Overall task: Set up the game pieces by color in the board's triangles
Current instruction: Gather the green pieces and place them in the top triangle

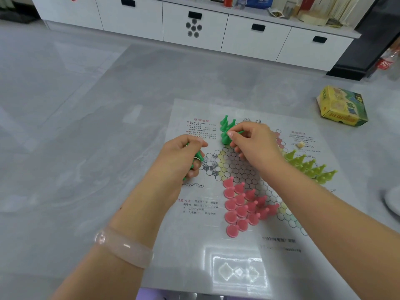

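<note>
A paper game board [236, 241] with a star of circles lies on the grey table. Several pink pieces [242, 205] fill the near triangle. Several yellow-green pieces [309, 166] fill the right triangle. A few green pieces [226, 126] stand in the far triangle. My right hand [253, 144] hovers over that triangle, pinching one green piece between thumb and forefinger. My left hand [184, 156] is at the board's left edge, closed around a bunch of green pieces whose ends stick out of the fist.
A yellow and green game box [342, 106] lies at the far right of the table. White cabinets [194, 24] stand behind. A plastic bottle [387, 59] is at the far right edge. A small die [301, 144] rests on the board.
</note>
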`<move>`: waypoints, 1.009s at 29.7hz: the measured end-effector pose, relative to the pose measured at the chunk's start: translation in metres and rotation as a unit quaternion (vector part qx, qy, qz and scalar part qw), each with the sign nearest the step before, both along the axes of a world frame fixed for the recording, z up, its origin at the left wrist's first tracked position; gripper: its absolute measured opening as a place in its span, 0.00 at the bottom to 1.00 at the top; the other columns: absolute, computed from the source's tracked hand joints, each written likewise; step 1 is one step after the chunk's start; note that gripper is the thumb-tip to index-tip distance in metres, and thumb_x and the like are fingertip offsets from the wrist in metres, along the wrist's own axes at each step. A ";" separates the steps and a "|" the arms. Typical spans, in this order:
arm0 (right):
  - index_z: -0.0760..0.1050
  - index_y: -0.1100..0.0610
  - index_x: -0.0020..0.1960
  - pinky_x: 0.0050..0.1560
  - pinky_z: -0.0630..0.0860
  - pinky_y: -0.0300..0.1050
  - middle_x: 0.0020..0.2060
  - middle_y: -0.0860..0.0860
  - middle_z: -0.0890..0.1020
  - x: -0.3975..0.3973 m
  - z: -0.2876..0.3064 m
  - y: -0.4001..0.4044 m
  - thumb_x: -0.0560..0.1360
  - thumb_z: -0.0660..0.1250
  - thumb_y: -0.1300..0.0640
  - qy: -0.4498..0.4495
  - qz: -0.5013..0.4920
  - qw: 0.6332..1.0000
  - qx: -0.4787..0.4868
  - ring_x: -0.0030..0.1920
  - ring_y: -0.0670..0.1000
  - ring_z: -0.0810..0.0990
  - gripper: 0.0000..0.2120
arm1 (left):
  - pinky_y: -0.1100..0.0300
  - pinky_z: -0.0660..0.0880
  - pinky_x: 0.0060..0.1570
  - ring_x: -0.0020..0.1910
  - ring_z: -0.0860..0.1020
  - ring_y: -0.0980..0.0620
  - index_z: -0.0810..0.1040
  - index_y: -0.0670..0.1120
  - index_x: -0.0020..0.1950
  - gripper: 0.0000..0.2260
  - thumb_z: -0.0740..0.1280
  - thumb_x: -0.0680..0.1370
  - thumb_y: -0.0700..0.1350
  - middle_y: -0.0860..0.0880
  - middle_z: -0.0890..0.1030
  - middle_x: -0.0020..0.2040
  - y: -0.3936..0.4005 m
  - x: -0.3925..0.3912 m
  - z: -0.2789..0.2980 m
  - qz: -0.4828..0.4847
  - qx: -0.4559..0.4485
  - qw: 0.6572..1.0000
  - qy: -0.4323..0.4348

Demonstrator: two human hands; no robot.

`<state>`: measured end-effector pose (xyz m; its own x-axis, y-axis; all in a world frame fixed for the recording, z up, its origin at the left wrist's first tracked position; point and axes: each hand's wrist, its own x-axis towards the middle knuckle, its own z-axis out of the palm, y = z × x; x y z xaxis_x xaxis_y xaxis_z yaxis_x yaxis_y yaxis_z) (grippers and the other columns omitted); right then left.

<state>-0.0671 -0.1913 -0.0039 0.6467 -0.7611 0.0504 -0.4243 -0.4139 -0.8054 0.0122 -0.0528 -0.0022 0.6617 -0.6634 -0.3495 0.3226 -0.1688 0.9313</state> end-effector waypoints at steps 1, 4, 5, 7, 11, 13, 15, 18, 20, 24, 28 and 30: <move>0.75 0.46 0.37 0.43 0.79 0.49 0.31 0.47 0.79 0.000 0.000 -0.001 0.75 0.65 0.58 0.001 -0.001 1.000 -0.003 0.32 0.47 0.76 0.10 | 0.67 0.58 0.19 0.22 0.64 0.56 0.76 0.46 0.40 0.09 0.59 0.78 0.39 0.49 0.72 0.33 0.000 0.000 0.000 -0.005 0.004 1.000 -0.005; 0.75 0.46 0.36 0.44 0.79 0.51 0.31 0.48 0.79 0.001 -0.001 -0.001 0.75 0.65 0.58 0.003 -0.004 1.000 -0.010 0.33 0.48 0.77 0.11 | 0.67 0.58 0.19 0.20 0.64 0.57 0.76 0.45 0.41 0.09 0.59 0.78 0.39 0.48 0.72 0.33 0.000 -0.002 0.000 -0.023 0.007 1.000 -0.017; 0.75 0.46 0.36 0.44 0.79 0.51 0.31 0.48 0.79 0.001 -0.001 -0.001 0.75 0.65 0.58 0.003 -0.004 1.000 -0.011 0.33 0.48 0.77 0.10 | 0.68 0.58 0.19 0.20 0.64 0.58 0.76 0.44 0.42 0.08 0.60 0.78 0.40 0.48 0.72 0.33 0.001 -0.002 0.000 -0.027 0.008 0.999 -0.019; 0.75 0.47 0.37 0.44 0.79 0.50 0.31 0.48 0.79 0.001 0.000 0.000 0.75 0.65 0.58 0.004 -0.003 1.000 -0.011 0.33 0.48 0.76 0.10 | 0.67 0.58 0.19 0.20 0.64 0.58 0.76 0.44 0.42 0.08 0.60 0.78 0.40 0.48 0.73 0.33 0.001 -0.003 0.001 -0.031 0.012 0.999 -0.022; 0.76 0.47 0.37 0.45 0.79 0.48 0.32 0.46 0.78 0.001 0.000 0.001 0.75 0.65 0.58 0.009 0.001 1.000 -0.013 0.35 0.48 0.76 0.09 | 0.68 0.59 0.18 0.19 0.63 0.58 0.76 0.44 0.43 0.07 0.60 0.78 0.40 0.48 0.73 0.33 0.002 -0.002 0.001 -0.028 0.018 0.999 -0.023; 0.76 0.49 0.39 0.45 0.78 0.48 0.32 0.46 0.78 0.001 0.000 0.001 0.75 0.65 0.58 0.011 -0.002 1.000 -0.013 0.34 0.47 0.76 0.07 | 0.68 0.59 0.18 0.19 0.63 0.58 0.76 0.44 0.43 0.07 0.60 0.78 0.40 0.48 0.73 0.33 0.003 -0.002 0.001 -0.028 0.018 0.999 -0.023; 0.77 0.49 0.40 0.45 0.78 0.47 0.31 0.45 0.78 0.001 0.000 0.001 0.75 0.65 0.58 0.013 -0.005 1.000 -0.016 0.33 0.46 0.76 0.07 | 0.68 0.59 0.18 0.19 0.63 0.58 0.76 0.44 0.43 0.07 0.60 0.78 0.40 0.48 0.73 0.33 0.002 -0.002 0.001 -0.028 0.017 0.999 -0.023; 0.77 0.50 0.41 0.46 0.79 0.48 0.31 0.45 0.78 0.001 0.000 0.002 0.75 0.65 0.57 0.018 -0.007 0.999 -0.027 0.34 0.46 0.76 0.06 | 0.68 0.58 0.19 0.19 0.63 0.58 0.76 0.44 0.43 0.07 0.60 0.78 0.40 0.49 0.72 0.33 0.002 -0.002 0.001 -0.026 0.019 0.999 -0.021; 0.78 0.51 0.43 0.46 0.79 0.50 0.31 0.45 0.78 0.000 0.001 0.003 0.76 0.64 0.57 0.022 -0.006 0.999 -0.030 0.34 0.47 0.76 0.05 | 0.67 0.57 0.19 0.19 0.63 0.58 0.76 0.44 0.43 0.08 0.59 0.78 0.40 0.49 0.73 0.33 0.003 -0.002 0.002 -0.026 0.016 0.999 -0.019; 0.79 0.53 0.47 0.46 0.79 0.54 0.30 0.47 0.78 -0.006 0.013 0.007 0.77 0.61 0.56 -0.003 -0.031 0.999 -0.037 0.33 0.50 0.75 0.08 | 0.67 0.58 0.19 0.19 0.63 0.58 0.75 0.43 0.42 0.08 0.60 0.79 0.41 0.49 0.75 0.33 0.004 -0.001 0.003 -0.022 0.011 1.000 -0.014; 0.79 0.49 0.46 0.39 0.78 0.46 0.31 0.45 0.79 -0.020 0.037 0.021 0.77 0.62 0.54 -0.017 0.053 0.997 -0.051 0.32 0.46 0.76 0.08 | 0.68 0.59 0.18 0.19 0.63 0.58 0.73 0.42 0.39 0.11 0.62 0.79 0.46 0.48 0.78 0.33 0.003 -0.003 0.004 -0.020 -0.004 1.000 0.009; 0.79 0.47 0.47 0.36 0.74 0.32 0.33 0.41 0.80 -0.026 0.043 0.034 0.75 0.64 0.54 0.026 0.171 0.984 -0.046 0.33 0.38 0.76 0.06 | 0.69 0.58 0.17 0.19 0.63 0.58 0.72 0.43 0.38 0.12 0.62 0.78 0.48 0.49 0.78 0.31 0.002 -0.006 0.005 -0.015 -0.018 0.999 0.034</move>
